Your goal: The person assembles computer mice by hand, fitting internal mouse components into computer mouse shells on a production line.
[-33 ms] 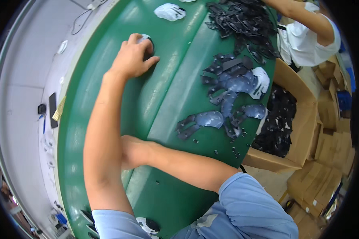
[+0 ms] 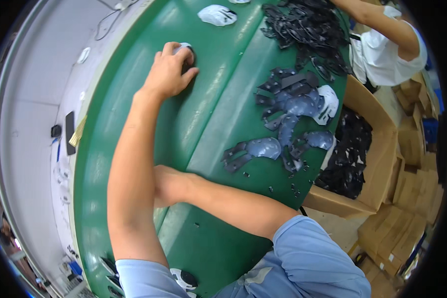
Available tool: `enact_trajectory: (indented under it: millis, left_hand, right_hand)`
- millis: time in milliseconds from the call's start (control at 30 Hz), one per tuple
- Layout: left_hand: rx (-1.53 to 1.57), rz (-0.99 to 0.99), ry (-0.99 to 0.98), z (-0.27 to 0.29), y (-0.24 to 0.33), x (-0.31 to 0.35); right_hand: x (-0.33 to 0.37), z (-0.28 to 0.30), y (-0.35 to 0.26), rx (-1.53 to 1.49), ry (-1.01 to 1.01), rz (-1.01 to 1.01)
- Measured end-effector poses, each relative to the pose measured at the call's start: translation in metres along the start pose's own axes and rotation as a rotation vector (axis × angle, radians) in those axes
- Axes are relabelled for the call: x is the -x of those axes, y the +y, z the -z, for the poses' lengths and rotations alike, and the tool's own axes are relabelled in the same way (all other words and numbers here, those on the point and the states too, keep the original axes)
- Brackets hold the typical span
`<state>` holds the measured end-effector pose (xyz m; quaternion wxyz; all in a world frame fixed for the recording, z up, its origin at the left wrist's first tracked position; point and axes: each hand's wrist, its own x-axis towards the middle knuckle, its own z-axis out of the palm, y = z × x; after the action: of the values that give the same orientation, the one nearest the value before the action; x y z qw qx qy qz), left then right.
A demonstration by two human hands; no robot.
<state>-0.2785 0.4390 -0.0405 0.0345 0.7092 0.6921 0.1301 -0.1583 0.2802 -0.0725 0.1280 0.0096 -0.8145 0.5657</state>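
There is room to pass between left forearm (image 2: 129, 169) and grey shells (image 2: 263, 147), right forearm (image 2: 233, 199) barring the near end.

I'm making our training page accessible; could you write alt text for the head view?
A person's left hand curls over a white-and-black piece on a green table, the right hand partly hidden by the left forearm. To the right are grey-blue shells, a heap of black parts and an open cardboard box.

Workshop of factory type. Black parts (image 2: 303, 37) are lying heaped toward the far right corner of a green tabletop (image 2: 134, 64); an open cardboard box (image 2: 384, 159) is standing beside its right edge, stacked cartons (image 2: 390, 236) beyond.
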Motion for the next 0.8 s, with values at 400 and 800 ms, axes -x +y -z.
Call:
enact_trajectory:
  millis: [400,800]
  left_hand:
    - [0.304,0.293,0.290,0.100,0.147,0.254]
    - [-0.118,0.638,0.014,0.050,0.252,0.330]
  right_hand:
    - [0.036,0.007,-0.003,0.221,0.312,0.258]
    - [0.485,0.213,0.041,0.878,0.487,-0.605]
